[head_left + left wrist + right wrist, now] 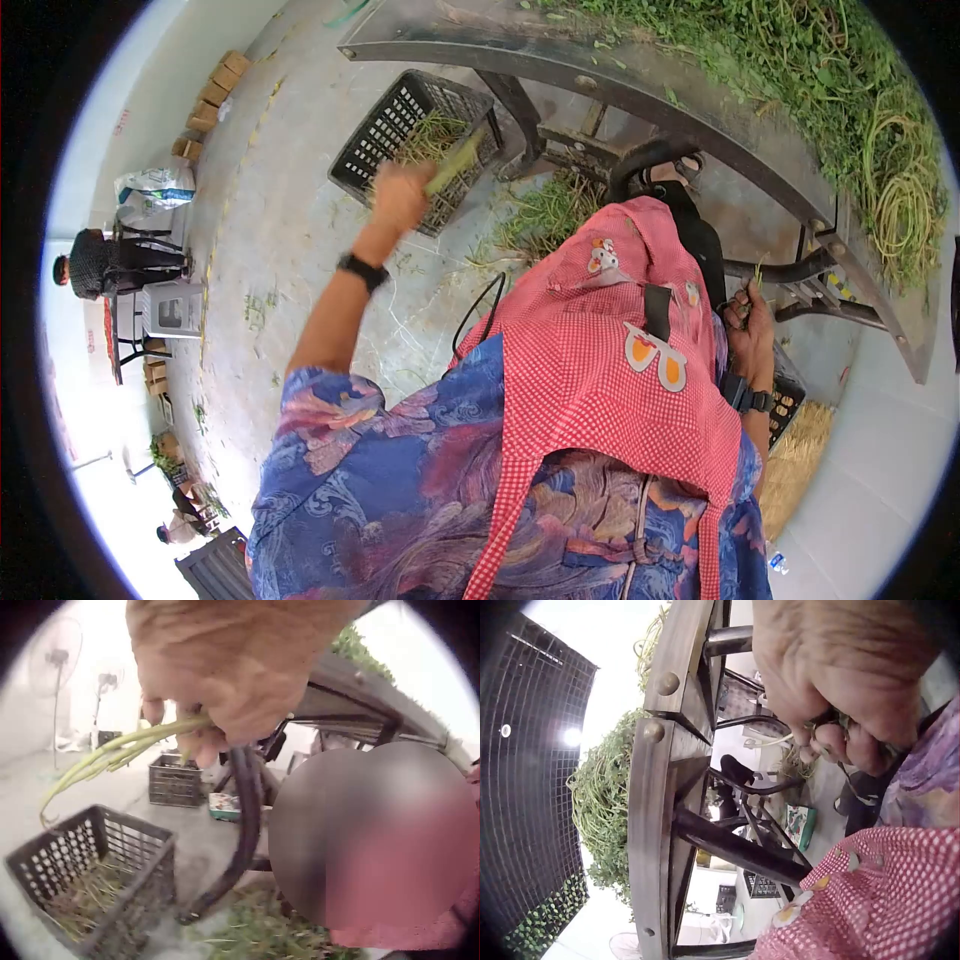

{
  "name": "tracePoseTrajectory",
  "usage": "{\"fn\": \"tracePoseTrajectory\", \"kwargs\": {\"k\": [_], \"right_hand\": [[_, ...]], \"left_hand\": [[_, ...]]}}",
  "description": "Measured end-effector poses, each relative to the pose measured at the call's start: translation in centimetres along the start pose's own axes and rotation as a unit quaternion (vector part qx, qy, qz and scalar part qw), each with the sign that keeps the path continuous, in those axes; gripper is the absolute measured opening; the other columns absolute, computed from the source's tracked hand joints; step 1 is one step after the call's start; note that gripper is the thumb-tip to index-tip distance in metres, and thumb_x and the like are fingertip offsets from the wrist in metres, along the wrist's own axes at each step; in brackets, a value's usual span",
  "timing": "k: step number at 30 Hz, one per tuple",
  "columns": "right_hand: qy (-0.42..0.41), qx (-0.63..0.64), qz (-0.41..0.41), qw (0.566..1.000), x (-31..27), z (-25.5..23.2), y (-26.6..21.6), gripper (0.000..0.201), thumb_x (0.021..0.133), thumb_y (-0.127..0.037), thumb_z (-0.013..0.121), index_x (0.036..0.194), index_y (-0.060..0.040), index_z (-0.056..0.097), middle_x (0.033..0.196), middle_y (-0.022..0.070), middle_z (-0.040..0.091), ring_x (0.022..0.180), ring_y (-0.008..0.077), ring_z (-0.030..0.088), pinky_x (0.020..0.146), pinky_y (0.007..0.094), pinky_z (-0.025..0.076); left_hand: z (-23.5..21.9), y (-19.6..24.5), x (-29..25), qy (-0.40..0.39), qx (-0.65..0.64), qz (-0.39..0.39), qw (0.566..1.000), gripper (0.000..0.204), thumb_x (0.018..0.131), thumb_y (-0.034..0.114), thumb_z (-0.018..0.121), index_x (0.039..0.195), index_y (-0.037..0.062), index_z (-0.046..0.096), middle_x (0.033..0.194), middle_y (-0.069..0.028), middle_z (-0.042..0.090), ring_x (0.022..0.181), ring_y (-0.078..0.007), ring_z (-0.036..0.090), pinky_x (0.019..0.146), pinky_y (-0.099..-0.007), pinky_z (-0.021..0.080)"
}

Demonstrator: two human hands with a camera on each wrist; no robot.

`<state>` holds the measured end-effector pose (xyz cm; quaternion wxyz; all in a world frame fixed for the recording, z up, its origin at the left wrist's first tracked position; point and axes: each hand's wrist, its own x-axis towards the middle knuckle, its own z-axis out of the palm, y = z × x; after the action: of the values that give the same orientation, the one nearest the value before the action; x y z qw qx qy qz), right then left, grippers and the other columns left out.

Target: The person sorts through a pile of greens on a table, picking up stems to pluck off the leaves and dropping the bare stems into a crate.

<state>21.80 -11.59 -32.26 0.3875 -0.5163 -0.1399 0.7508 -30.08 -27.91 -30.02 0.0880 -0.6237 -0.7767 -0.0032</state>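
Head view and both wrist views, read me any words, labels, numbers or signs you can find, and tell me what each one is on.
No text can be read in any view.
Red marks on the white wall: too small and blurred to read.
Red marks lower on the wall: blurred, unreadable.
Patches on the red checked apron: cartoon shapes, no letters visible.
Printed box on the floor: print too blurred to read.
Black wristband: no marking visible.

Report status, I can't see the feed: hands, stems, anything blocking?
Left hand grips long green stems above black plastic crate. Right hand pinches green scraps. Nothing blocking.
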Motion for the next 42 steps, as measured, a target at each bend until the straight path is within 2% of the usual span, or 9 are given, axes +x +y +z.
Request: {"fn": "tracePoseTrajectory", "kwargs": {"k": [5, 15, 19, 21, 22, 26, 34, 40, 42], "right_hand": [[0.063, -0.003, -0.026, 0.998, -0.7, -2.5, -0.6, 0.020, 0.093, -0.027, 0.050, 0.082, -0.0114, 0.046, 0.057, -0.0016, 0.044, 0.042, 0.0088, 0.036, 0.037, 0.0229, 0.029], [0.162, -0.106, -0.043, 0.980, -4.5, -32.8, -3.5, 0.035, 0.093, -0.041, 0.046, 0.071, -0.0147, 0.052, 0.048, -0.0016, 0.042, 0.038, 0.0130, 0.039, 0.036, 0.0280, 0.033], [0.304, -0.114, -0.076, 0.943, -11.0, -37.2, 0.5, 0.030, 0.088, -0.034, 0.058, 0.103, -0.0077, 0.058, 0.092, 0.0080, 0.061, 0.067, 0.0194, 0.056, 0.054, 0.0341, 0.046], [0.195, 0.526, -0.090, 0.823, -5.2, -43.9, -1.1, 0.042, 0.086, -0.029, 0.061, 0.119, -0.0053, 0.050, 0.116, 0.0105, 0.053, 0.083, 0.0241, 0.058, 0.065, 0.0386, 0.052], [0.171, 0.277, -0.025, 0.945, -1.6, -55.1, 0.5, 0.053, 0.086, -0.025, 0.061, 0.130, -0.0038, 0.040, 0.128, 0.0129, 0.044, 0.094, 0.0279, 0.059, 0.070, 0.0388, 0.054], [0.338, -0.142, -0.038, 0.930, -7.7, -31.9, 2.1, 0.038, 0.090, -0.024, 0.056, 0.121, -0.0031, 0.048, 0.115, 0.0175, 0.053, 0.080, 0.0252, 0.062, 0.058, 0.0365, 0.057], [0.142, -0.144, -0.025, 0.979, -4.9, -22.1, 6.0, 0.028, 0.089, -0.023, 0.058, 0.104, 0.0003, 0.054, 0.082, 0.0099, 0.063, 0.061, 0.0170, 0.061, 0.049, 0.0274, 0.050], [0.126, -0.196, -0.088, 0.968, -3.7, -22.9, 8.9, 0.024, 0.087, -0.022, 0.061, 0.100, -0.0018, 0.058, 0.063, -0.0030, 0.056, 0.045, 0.0067, 0.046, 0.041, 0.0218, 0.035], [0.162, -0.174, -0.078, 0.968, -4.9, -20.5, 8.3, 0.024, 0.087, -0.023, 0.061, 0.100, -0.0021, 0.059, 0.063, -0.0033, 0.055, 0.044, 0.0065, 0.045, 0.040, 0.0222, 0.034]], "left_hand": [[1.8, -6.8, 5.2, -0.015, 0.079, -0.322, 0.943, 0.062, 0.072, 0.027, 0.072, 0.123, 0.0086, 0.043, 0.120, -0.0115, 0.051, 0.112, -0.0271, 0.049, 0.094, -0.0587, 0.030], [13.5, -6.8, -0.4, -0.205, -0.156, -0.273, 0.927, 0.046, 0.072, 0.038, 0.069, 0.108, 0.0119, 0.060, 0.110, -0.0159, 0.061, 0.103, -0.0334, 0.057, 0.087, -0.0526, 0.040], [20.6, -6.9, -4.2, -0.254, -0.188, -0.186, 0.930, 0.042, 0.073, 0.035, 0.069, 0.107, 0.0109, 0.062, 0.105, -0.0155, 0.063, 0.102, -0.0306, 0.059, 0.086, -0.0417, 0.044], [16.6, -3.5, -4.4, -0.241, -0.249, -0.232, 0.909, 0.041, 0.073, 0.034, 0.069, 0.105, 0.0107, 0.063, 0.104, -0.0159, 0.064, 0.100, -0.0299, 0.060, 0.084, -0.0384, 0.046], [14.0, -1.7, -4.1, -0.208, -0.304, -0.221, 0.903, 0.038, 0.074, 0.033, 0.068, 0.103, 0.0099, 0.064, 0.102, -0.0158, 0.064, 0.096, -0.0286, 0.061, 0.080, -0.0359, 0.047], [10.1, 2.1, -1.6, -0.193, -0.337, -0.173, 0.905, 0.028, 0.077, 0.028, 0.065, 0.095, 0.0071, 0.066, 0.093, -0.0167, 0.065, 0.084, -0.0291, 0.064, 0.071, -0.0349, 0.049], [5.9, 13.4, 5.6, -0.221, -0.385, 0.107, 0.890, 0.025, 0.085, 0.025, 0.057, 0.088, 0.0013, 0.061, 0.069, -0.0103, 0.061, 0.064, -0.0193, 0.058, 0.061, -0.0325, 0.046], [4.4, 23.3, 9.0, -0.259, -0.293, 0.282, 0.876, 0.035, 0.086, 0.032, 0.054, 0.114, 0.0111, 0.059, 0.105, -0.0149, 0.062, 0.098, -0.0312, 0.058, 0.081, -0.0337, 0.045], [-0.6, 24.9, 9.9, -0.386, -0.730, 0.061, 0.561, 0.045, 0.088, 0.037, 0.053, 0.127, 0.0144, 0.050, 0.119, -0.0095, 0.058, 0.107, -0.0245, 0.055, 0.090, -0.0339, 0.041]]}}
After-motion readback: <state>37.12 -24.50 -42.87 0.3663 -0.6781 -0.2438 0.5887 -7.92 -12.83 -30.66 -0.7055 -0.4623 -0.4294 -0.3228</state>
